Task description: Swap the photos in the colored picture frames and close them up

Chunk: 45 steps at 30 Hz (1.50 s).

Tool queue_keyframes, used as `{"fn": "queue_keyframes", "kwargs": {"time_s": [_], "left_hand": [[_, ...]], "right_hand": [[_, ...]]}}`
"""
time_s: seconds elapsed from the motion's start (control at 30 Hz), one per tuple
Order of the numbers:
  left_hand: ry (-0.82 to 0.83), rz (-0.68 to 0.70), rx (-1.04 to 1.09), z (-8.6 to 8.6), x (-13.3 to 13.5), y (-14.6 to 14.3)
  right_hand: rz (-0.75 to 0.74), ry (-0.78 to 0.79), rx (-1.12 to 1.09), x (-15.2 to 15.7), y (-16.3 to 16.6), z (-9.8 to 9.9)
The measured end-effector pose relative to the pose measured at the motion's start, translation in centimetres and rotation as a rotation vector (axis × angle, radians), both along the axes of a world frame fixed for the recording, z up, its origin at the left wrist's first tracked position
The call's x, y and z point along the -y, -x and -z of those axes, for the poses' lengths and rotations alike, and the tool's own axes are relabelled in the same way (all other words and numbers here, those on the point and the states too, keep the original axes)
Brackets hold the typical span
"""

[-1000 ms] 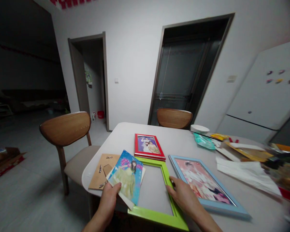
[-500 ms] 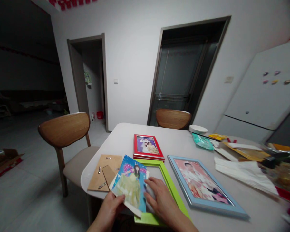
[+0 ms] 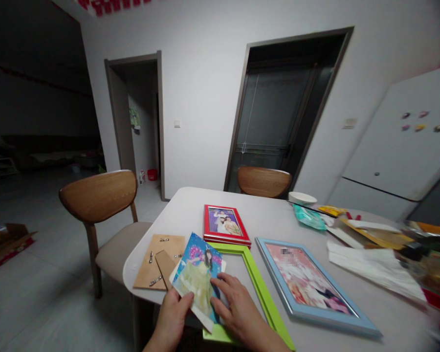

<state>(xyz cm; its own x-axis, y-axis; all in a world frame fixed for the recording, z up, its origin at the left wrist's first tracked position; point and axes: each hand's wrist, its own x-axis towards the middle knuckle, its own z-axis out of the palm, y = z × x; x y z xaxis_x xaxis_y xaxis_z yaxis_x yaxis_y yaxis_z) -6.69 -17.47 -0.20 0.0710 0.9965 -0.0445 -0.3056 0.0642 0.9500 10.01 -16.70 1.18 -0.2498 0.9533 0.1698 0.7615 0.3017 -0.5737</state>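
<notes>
A printed photo (image 3: 196,278) of a figure in a pale yellow dress on blue is tilted over the left part of a lime-green picture frame (image 3: 261,288). My left hand (image 3: 173,313) pinches the photo's lower left edge, thumb on top. White sheet edges show behind it. Across the photo's right side lie the fingers of my right hand (image 3: 234,303), spread and touching its surface; the palm is over the green frame. Left of the photo, a brown frame backing board (image 3: 146,266) with metal clips and a stand leg lies on the table, partly covered.
Behind the green frame sits a red framed picture (image 3: 225,225). A light-blue framed picture (image 3: 315,283) lies on the right of the white table (image 3: 267,215). Paper (image 3: 374,269), a teal packet (image 3: 310,217) and a bowl (image 3: 302,197) are farther right. A chair (image 3: 102,195) stands left.
My right hand has shifted left, its fingers now farther over the photo. My left hand and the photo's lower edge have moved slightly right. The frames on the table stay put.
</notes>
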Motion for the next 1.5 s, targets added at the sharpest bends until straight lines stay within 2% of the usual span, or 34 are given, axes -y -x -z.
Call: {"fn": "queue_keyframes", "kwargs": {"time_s": [0.1,0.23,0.3,0.37,0.47,0.67,0.77,0.9,0.97,1.07,1.17,1.33,1.5], "left_hand": [[-0.153,-0.018,-0.240,-1.7,0.3,-0.9],[-0.479,0.035,-0.583,-4.5,1.1,-2.6],[-0.634,0.098,-0.700,-4.8,1.4,-3.6],[-0.713,0.170,-0.807,-4.5,1.4,-4.4],[-0.713,0.279,-0.949,-3.4,1.3,-5.3],[-0.532,0.420,-1.075,-2.1,1.1,-5.1],[-0.487,0.400,-1.089,-1.7,0.9,-4.4],[-0.476,0.280,-1.062,-1.1,0.5,-3.5],[-0.461,0.264,-1.044,-0.8,0.2,-3.2],[-0.447,0.272,-1.024,-0.5,-0.2,-2.9],[-0.471,0.284,-1.022,-0.4,-0.7,-2.4],[-0.500,0.343,-1.056,-0.8,-1.8,-1.7],[-0.511,0.362,-1.078,-0.8,-2.1,-1.5]], "right_hand": [[-0.004,0.028,-0.174,-0.3,-0.2,-0.8],[0.117,0.117,-0.485,-0.6,-0.7,-3.8],[0.172,0.211,-0.626,-0.6,-1.1,-5.5],[0.185,0.300,-0.699,-0.5,-1.7,-6.8],[0.192,0.351,-0.731,-0.2,-2.7,-7.2],[0.193,0.406,-0.854,0.5,-5.1,-5.3],[0.216,0.439,-0.876,0.4,-6.0,-4.7],[0.207,0.449,-0.935,-0.2,-6.4,-4.5],[0.219,0.448,-0.923,-0.5,-6.4,-4.2],[0.231,0.457,-0.885,-0.8,-6.1,-3.5],[0.182,0.463,-0.868,-1.0,-5.8,-2.7],[0.195,0.398,-0.723,-1.3,-5.3,-1.9],[0.199,0.443,-0.827,-1.1,-5.3,-2.3]]}}
